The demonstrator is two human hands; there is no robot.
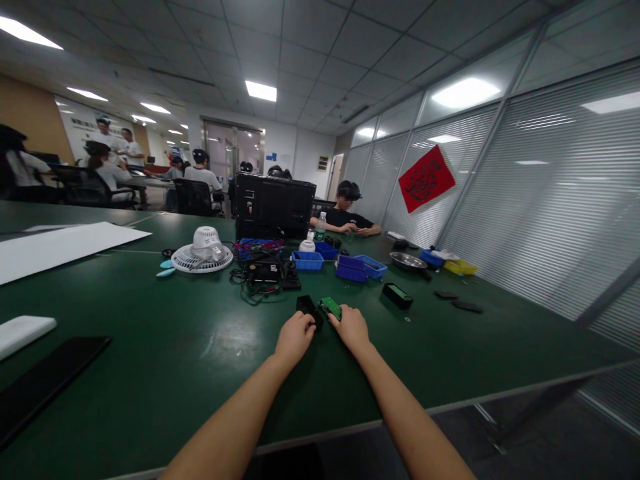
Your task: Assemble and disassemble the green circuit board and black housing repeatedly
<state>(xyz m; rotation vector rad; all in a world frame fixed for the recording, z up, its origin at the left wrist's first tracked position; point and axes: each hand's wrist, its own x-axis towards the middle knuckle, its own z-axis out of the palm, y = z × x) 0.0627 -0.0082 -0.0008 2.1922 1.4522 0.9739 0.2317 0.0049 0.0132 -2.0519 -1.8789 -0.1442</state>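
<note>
My left hand [296, 337] is closed on a black plastic casing [307, 307] just above the green table [210, 387]. A green circuit board [331, 307] is pinched by its near edge in my right hand [353, 328]. Board and casing are close together, and I cannot tell whether they touch. To the right lies a similar black box with a green board in it [398, 295]. A small pale ring [407, 319] sits in front of that box.
Behind my hands are a soldering station with tangled cables [263, 270], blue bins [307, 261] and a large black panel [274, 208]. A white fan part [203, 251] stands left, a metal pan [409, 261] right. Flat black pieces [467, 306] lie far right. A person [350, 217] sits opposite.
</note>
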